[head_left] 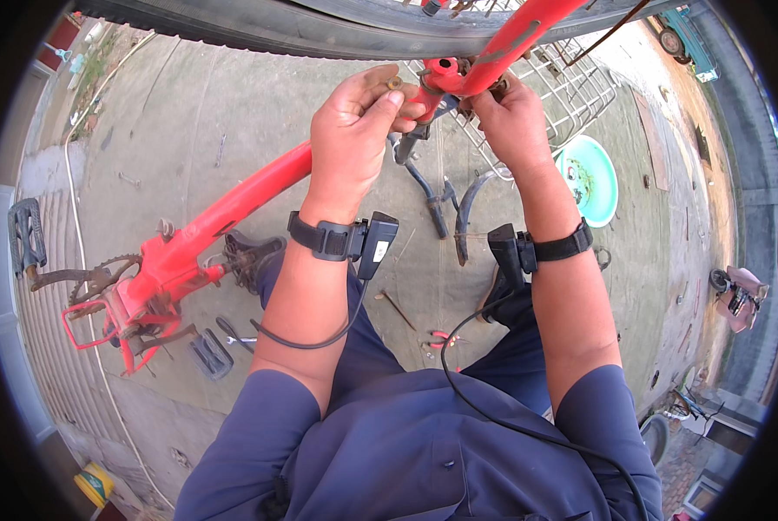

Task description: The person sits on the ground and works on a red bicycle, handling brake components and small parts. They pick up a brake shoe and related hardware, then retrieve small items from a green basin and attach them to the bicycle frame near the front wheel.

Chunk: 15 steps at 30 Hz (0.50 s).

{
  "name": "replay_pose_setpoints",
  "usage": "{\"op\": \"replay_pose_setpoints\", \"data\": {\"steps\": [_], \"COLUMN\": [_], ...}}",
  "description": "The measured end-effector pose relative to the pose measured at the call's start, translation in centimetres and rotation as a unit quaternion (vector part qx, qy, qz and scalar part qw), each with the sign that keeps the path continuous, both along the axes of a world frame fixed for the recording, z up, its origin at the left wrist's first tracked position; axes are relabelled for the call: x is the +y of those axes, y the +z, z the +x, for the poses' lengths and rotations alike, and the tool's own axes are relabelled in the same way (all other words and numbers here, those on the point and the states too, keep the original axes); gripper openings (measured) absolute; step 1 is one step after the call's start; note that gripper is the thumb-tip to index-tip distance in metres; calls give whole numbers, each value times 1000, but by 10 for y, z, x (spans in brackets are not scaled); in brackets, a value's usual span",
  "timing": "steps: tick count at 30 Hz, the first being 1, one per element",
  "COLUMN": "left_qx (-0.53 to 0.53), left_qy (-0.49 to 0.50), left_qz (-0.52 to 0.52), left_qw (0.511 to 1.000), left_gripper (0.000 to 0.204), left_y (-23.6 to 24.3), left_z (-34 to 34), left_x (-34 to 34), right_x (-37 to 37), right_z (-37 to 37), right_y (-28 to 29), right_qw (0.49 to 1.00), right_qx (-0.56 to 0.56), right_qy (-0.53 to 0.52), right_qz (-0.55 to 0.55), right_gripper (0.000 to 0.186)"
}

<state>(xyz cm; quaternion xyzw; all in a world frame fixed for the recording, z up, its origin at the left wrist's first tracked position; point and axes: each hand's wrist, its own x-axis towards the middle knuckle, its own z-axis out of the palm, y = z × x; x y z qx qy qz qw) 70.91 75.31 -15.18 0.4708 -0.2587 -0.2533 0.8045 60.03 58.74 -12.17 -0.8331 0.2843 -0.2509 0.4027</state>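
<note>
My left hand [354, 122] pinches a small brass-coloured nut or washer [395, 84], its fingers close against a red bicycle frame joint [444, 78]. At that joint's right side, my right hand [509, 122] has its fingers curled round a part that I cannot make out, mostly hidden by them. A red tube [517, 39] rises to the upper right under a black tyre [311, 30]. A dark stem [413, 139] hangs below the joint. The long red frame section [241, 187] runs down to a chainring [94, 282] and pedals at the lower left.
Loose dark handlebar pieces [437, 217] and a wire basket [580, 82] lie beyond my hands. A teal basin [589, 187] sits at the right. Red-handled pliers [441, 339], a wrench [237, 340] and a pedal [207, 354] lie on the ground mat [163, 122].
</note>
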Motion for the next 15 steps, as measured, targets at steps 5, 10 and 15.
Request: {"op": "replay_pose_setpoints", "data": {"steps": [5,10,15], "left_qx": [-13,-16,-42], "left_qy": [6,16,38], "left_qz": [9,6,19], "left_qw": [1000,1000,998], "left_gripper": [30,26,23], "left_y": [-1,-2,-2], "left_z": [2,2,2], "left_x": [-1,-2,-5], "right_x": [1,-2,-4], "right_z": [0,1,1], "right_y": [1,-2,-4], "right_qw": [1000,999,1000], "right_qx": [-1,-17,-11], "right_qy": [-2,-19,-20], "right_qz": [19,35,17], "right_gripper": [24,23,25]}}
